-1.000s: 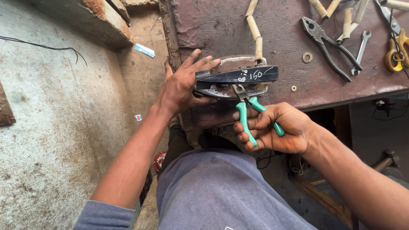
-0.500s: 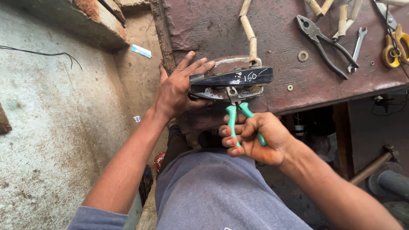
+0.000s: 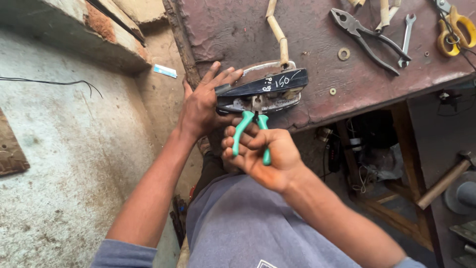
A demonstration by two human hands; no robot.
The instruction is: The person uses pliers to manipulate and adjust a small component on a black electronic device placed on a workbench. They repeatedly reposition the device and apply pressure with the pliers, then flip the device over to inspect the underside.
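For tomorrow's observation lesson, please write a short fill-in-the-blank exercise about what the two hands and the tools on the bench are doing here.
1. The right hand holds pliers with ____ handles.
2. The left hand steadies an old clothes ____ at the bench edge.
3. The scissors on the bench have ____ handles.
4. A second pair of grey pliers lies beside a small ____.

Missing words: green; iron; yellow; spanner

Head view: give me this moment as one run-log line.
left hand: steadies black-topped metal clothes iron | right hand: grips green-handled pliers, nose at iron's rear | surface: worn reddish-brown workbench
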